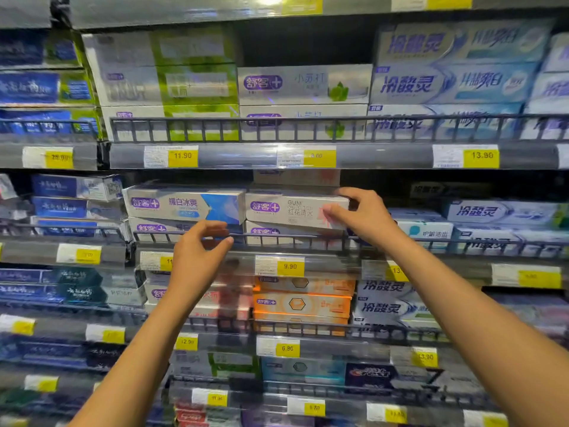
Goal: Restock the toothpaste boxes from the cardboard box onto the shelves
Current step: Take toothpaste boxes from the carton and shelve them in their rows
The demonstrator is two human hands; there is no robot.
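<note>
A white toothpaste box with a purple logo and red print (289, 209) lies on top of a stack on the middle shelf. My right hand (360, 212) grips its right end, thumb on the front face and fingers curled over the top. My left hand (197, 251) hovers in front of the wire shelf rail (308, 240), fingers loosely curled with a gap between thumb and fingers, holding nothing. To the left of the held box lies a white and blue toothpaste box (184, 204). The cardboard box is out of view.
Shelves of toothpaste boxes fill the view, each with a wire front rail and yellow price tags (289, 266). The upper shelf has a dark gap (304, 44) above a white and green box. Orange boxes (301, 303) sit on the shelf below my hands.
</note>
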